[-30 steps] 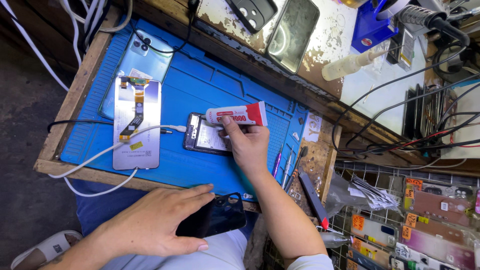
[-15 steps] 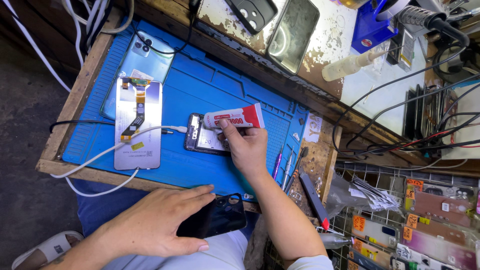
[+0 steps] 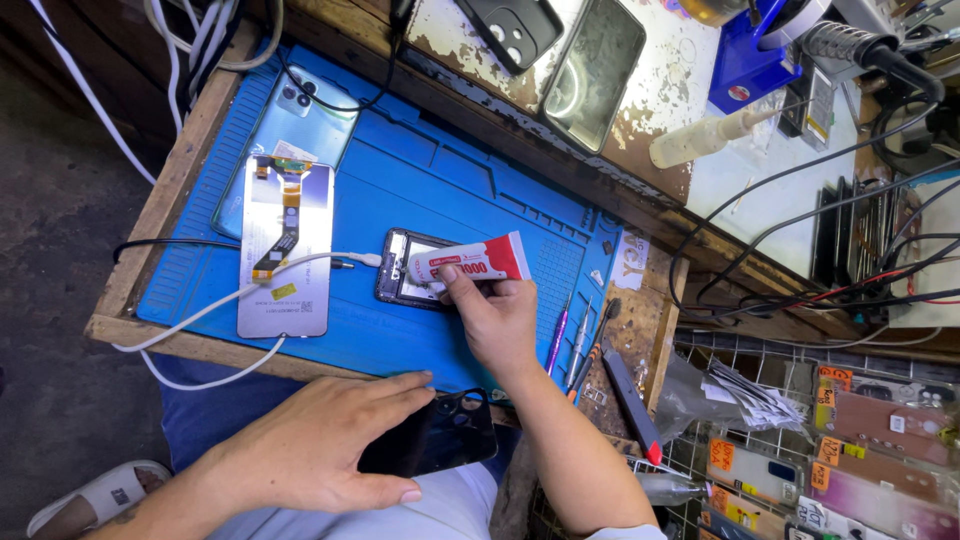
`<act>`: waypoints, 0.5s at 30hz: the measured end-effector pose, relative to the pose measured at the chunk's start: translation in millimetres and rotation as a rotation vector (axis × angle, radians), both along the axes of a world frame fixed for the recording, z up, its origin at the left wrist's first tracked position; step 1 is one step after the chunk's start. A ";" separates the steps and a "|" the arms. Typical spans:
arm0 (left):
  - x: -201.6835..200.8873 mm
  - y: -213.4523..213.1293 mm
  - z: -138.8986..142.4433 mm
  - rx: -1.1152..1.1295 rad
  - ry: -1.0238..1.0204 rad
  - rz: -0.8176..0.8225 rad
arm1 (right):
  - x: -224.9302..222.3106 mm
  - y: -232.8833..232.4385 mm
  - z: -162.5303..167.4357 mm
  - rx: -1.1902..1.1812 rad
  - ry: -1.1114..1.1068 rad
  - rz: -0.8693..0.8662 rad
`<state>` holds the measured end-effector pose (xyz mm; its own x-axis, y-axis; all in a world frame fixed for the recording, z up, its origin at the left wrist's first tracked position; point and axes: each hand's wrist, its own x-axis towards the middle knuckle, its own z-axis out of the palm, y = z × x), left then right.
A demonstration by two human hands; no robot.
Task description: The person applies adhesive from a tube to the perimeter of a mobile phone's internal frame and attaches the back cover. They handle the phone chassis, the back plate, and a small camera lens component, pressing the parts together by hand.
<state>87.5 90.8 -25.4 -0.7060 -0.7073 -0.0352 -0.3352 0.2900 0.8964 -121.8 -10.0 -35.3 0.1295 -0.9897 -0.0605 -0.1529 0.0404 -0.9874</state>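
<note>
The red-and-white glue tube [image 3: 470, 263], pinched in the right hand [image 3: 497, 318], lies across the opened phone [image 3: 403, 282] on the blue mat [image 3: 440, 190], beside a detached screen [image 3: 285, 245] and white cable [image 3: 215, 305], while the left hand [image 3: 320, 445] clasps a black phone [image 3: 435, 438] on the lap

Bright, even daylight, sharp focus, soft shadows, slight wide-angle bending at the edges.
</note>
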 end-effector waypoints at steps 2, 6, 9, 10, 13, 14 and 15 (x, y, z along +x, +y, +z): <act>-0.2 -0.1 0.1 -0.004 0.002 0.002 | -2.1 3.4 0.0 -0.032 0.056 0.016; -0.1 0.0 0.7 -0.017 0.020 0.014 | -4.2 9.3 -0.4 -0.014 0.040 0.020; -0.1 0.3 1.6 -0.017 0.026 0.013 | -4.5 14.2 -0.8 0.003 0.023 0.019; 0.0 -0.2 1.5 -0.020 0.025 0.012 | -5.0 15.8 -0.6 0.000 0.034 0.023; 0.2 -0.1 1.4 -0.043 0.024 0.016 | -6.0 19.7 -1.1 -0.006 0.037 0.034; 0.1 0.3 1.2 -0.037 0.022 0.015 | -6.1 20.8 -1.6 -0.007 0.032 0.036; 0.0 0.5 1.0 -0.031 0.019 0.015 | -6.2 21.8 -2.2 -0.007 0.038 0.039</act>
<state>87.5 91.3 -24.5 -0.6954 -0.7187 0.0005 -0.3226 0.3128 0.8934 -128.0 11.8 -37.5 0.1661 -0.9844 -0.0590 -0.1913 0.0265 -0.9812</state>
